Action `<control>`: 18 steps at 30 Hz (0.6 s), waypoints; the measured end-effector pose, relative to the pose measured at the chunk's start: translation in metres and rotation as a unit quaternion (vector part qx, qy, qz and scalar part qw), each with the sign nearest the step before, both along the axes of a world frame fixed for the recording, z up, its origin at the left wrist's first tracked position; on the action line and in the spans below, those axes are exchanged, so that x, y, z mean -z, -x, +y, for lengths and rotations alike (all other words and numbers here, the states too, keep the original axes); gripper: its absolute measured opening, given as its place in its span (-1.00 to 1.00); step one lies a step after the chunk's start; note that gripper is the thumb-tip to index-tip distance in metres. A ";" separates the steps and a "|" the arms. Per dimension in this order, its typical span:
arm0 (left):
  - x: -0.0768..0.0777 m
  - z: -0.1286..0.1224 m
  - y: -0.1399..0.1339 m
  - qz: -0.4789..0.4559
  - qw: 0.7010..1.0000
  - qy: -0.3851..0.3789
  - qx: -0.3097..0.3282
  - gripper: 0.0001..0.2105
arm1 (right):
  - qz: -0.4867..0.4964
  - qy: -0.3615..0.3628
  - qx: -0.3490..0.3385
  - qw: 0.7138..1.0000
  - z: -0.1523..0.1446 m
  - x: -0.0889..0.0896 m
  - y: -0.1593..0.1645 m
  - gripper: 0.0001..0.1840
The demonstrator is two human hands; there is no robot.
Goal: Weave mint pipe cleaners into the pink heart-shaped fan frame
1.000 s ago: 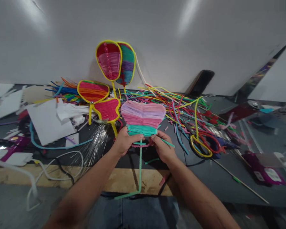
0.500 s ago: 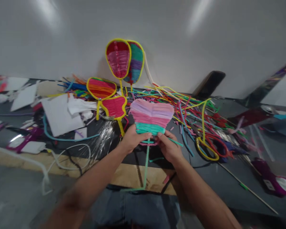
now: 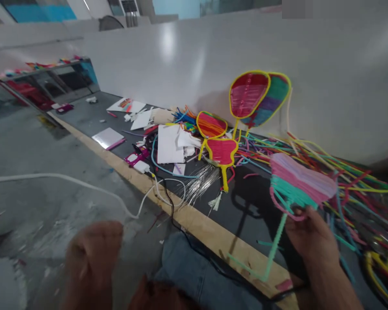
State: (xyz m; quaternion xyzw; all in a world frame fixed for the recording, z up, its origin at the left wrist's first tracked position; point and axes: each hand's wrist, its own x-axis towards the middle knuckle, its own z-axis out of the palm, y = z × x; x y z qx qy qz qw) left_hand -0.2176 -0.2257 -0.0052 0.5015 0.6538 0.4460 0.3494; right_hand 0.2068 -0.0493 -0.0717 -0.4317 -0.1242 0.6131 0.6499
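Observation:
My right hand [image 3: 313, 237] grips the lower edge of a fan made of pipe cleaners [image 3: 305, 178], between thumb and fingers. Its face has pink, lilac and teal bands, and part of the lower frame loop is unfilled. A pale green stem [image 3: 274, 247] hangs from it and bends sideways at the bottom. My left hand [image 3: 95, 247] is apart from the fan, over the floor at the lower left. It looks curled, but motion blurs its fingers. On the table, a yellow-rimmed pink fan [image 3: 223, 151] lies near an orange-red one [image 3: 212, 125].
Two yellow-rimmed fans [image 3: 249, 94] lean against the white partition [image 3: 181, 56]. Loose pipe cleaners [image 3: 355, 185] spread across the right side. Silver tinsel [image 3: 202, 183], white paper [image 3: 170, 144] and a purple tool [image 3: 137, 157] lie farther left. Cables [image 3: 173, 206] cross the wooden table edge [image 3: 210, 228].
My left hand has let go of the fan and moved down and left. My right hand still holds it, now tilted. The view has swung left, showing the floor and far table end.

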 end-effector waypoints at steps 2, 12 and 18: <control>0.004 0.013 0.033 0.011 0.994 -0.054 -0.093 -0.74 | -0.007 0.000 -0.004 1.000 0.000 0.000 0.001 -0.80; 0.011 0.127 0.082 0.491 0.867 0.064 0.053 -0.62 | -0.022 -0.025 -0.013 0.999 0.001 0.002 -0.004 -0.77; -0.007 0.138 0.085 0.453 0.871 0.061 0.181 -0.71 | 0.004 0.026 -0.018 1.000 0.001 -0.003 0.001 -0.70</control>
